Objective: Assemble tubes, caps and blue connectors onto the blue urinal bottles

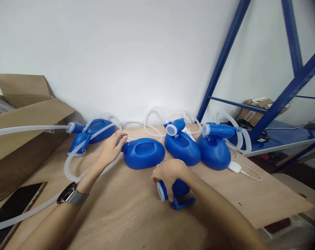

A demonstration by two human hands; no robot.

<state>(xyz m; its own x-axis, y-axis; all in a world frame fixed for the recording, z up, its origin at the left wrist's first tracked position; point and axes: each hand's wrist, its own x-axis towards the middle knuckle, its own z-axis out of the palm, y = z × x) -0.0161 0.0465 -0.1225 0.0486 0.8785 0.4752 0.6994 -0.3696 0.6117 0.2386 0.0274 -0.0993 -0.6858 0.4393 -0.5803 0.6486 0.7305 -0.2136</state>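
Observation:
My left hand (112, 147) is closed around the neck end of a blue plastic urinal bottle (144, 156), which lies on its side with its handle slot showing. The fingers cover most of that neck. In front of the bottle, my right hand (170, 173) grips a blue funnel-shaped urinal head (180, 188) from above. Its white rim (161, 191) faces left, and a blue hinged piece sticks out below it, near the tabletop. Part of the head is hidden by my fingers.
More blue urinal bottles with clear hoses stand right (182, 147), far right (213, 152) and back left (102, 130). A clear hose (69, 166) loops past my left wrist. An open cardboard box (24, 149), a phone (16, 205), a white charger (234, 167) and a blue rack (225, 52) surround the wooden table (115, 215).

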